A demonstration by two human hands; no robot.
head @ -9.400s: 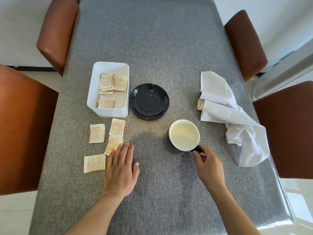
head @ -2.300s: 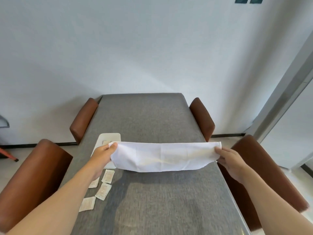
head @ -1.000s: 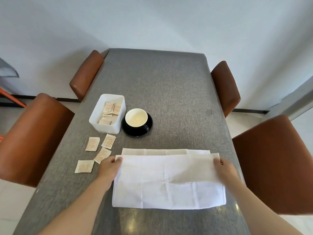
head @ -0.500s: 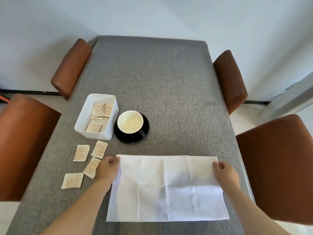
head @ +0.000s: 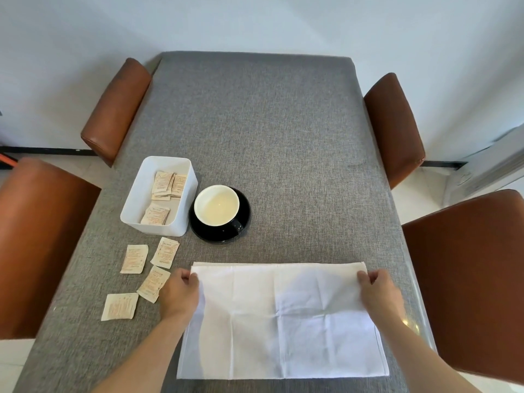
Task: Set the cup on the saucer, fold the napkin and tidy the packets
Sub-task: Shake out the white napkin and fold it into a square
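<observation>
A white napkin (head: 283,321) lies spread flat on the grey table near me. My left hand (head: 180,293) pinches its far left corner and my right hand (head: 378,292) pinches its far right corner. The black cup (head: 217,207), cream inside, stands on the black saucer (head: 243,222) beyond the napkin. Several beige packets (head: 134,258) lie loose on the table left of the napkin. More packets (head: 164,184) sit in the white box (head: 133,204) next to the saucer.
The grey table (head: 269,137) stretches away beyond the cup. Brown chairs stand at the left (head: 37,236), far left (head: 116,106), far right (head: 392,123) and right (head: 467,279). A white wall is behind the table.
The napkin was held stretched in the air, then laid down on the table; its far fold was flattened out. Both hands still hold the far corners. The cup now rests on the saucer.
</observation>
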